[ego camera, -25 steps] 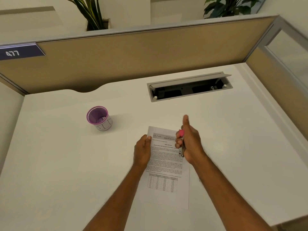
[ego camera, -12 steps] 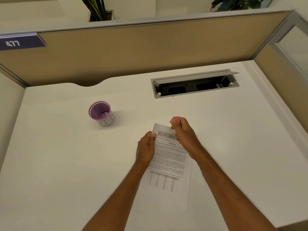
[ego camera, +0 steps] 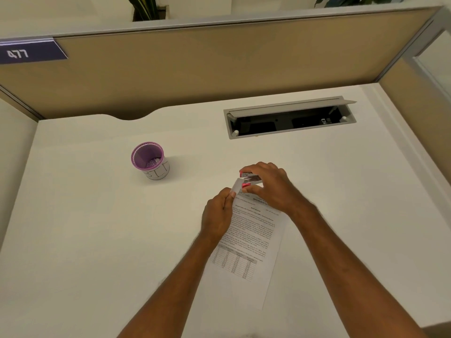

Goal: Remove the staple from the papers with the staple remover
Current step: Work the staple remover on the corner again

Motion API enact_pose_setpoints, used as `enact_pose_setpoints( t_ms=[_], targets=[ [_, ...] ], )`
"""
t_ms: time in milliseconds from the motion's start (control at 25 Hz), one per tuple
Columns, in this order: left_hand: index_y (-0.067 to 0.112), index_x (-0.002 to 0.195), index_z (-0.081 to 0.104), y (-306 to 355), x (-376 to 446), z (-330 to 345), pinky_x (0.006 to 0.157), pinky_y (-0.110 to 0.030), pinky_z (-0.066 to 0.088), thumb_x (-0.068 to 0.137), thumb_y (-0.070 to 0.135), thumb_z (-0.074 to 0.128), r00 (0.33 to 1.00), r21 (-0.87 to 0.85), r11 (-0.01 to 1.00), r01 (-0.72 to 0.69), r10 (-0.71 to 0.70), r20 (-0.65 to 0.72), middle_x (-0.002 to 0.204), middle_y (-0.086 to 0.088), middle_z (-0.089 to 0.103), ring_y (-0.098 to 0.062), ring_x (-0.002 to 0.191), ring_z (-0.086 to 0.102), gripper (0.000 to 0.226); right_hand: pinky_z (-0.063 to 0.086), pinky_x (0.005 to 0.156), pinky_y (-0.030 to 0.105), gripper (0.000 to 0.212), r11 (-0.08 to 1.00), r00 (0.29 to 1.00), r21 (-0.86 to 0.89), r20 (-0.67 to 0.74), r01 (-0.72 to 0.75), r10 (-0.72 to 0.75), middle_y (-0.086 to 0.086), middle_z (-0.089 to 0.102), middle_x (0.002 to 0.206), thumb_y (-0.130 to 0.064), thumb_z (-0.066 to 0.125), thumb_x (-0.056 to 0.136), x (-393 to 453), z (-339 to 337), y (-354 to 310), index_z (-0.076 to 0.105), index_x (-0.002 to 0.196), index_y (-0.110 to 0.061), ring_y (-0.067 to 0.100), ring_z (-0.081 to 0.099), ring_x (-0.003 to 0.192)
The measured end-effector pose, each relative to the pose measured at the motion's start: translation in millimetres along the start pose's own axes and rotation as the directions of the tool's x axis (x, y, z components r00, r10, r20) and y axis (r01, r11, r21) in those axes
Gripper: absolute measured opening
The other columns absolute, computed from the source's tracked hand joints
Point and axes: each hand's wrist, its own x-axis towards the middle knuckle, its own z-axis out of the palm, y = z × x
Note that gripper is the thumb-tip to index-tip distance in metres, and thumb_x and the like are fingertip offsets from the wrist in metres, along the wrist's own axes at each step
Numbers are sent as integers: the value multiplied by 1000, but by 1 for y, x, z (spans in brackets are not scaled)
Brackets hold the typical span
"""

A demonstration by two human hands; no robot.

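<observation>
1. The papers point(ego camera: 246, 242) lie on the white desk point(ego camera: 97, 240), a printed sheet with text and a table, running from about the centre of the view down toward 5 o'clock.
2. The left hand point(ego camera: 217, 215) sits at the 9 o'clock edge of the papers; its thumb and fingers are pinched together on the top left corner, which is lifted off the desk and bent upward.
3. The right hand point(ego camera: 268, 186) is at the 12 o'clock end of the papers, curled closed around the staple remover point(ego camera: 250, 179) — a small tool with a metal body and pink-red parts.
4. The staple remover's tip meets the raised corner, touching it just at 1 o'clock of the left thumb; the staple itself is too small to make out.
5. A purple-rimmed cup point(ego camera: 151, 161) stands upright on the desk at 10 o'clock from the hands, well apart from the papers, with small shiny bits inside.
6. At 1 o'clock, beyond the hands, a grey cable box point(ego camera: 290, 118) is set into the desk with its lid raised — the inside is dark.
7. A tan partition point(ego camera: 219, 69) runs along the far edge, with a purple tag point(ego camera: 29, 53) reading 477 at 10 o'clock.
</observation>
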Motion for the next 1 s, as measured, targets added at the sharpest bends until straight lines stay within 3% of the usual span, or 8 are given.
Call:
enact_pose_setpoints(
  t_ms=[240,480,760,1000],
  targets=[
    [20,100,61,3,0,0,63,-39,61,107,45,38,999,43,999,-27,26,18,84,1,73,-18,70,70,34,30,98,33,42,1000,996,-17,90,24,-23,-10,63,129,-44,71,91,1,7,4,60,129,-33,13,51,117],
    [23,100,60,-1,-1,3,60,-27,53,107,45,38,998,89,994,-58,56,27,83,3,71,-15,69,67,32,31,97,35,38,999,991,-14,127,36,-34,-9,65,123,-43,74,89,3,6,9,64,124,-32,8,47,109],
    [33,98,54,-5,-1,6,60,-21,51,104,52,35,997,109,991,-73,74,-5,79,14,62,-3,64,60,27,37,94,37,29,997,992,-8,107,74,-72,-12,67,108,-44,74,88,2,7,9,70,112,-28,9,50,100],
    [24,105,63,-11,0,9,64,-24,54,103,55,35,998,92,994,-66,67,-11,85,11,66,-3,67,62,43,45,93,40,29,997,995,0,60,76,-75,-8,70,106,-44,73,90,-3,10,7,72,111,-23,9,53,97]
  ],
)
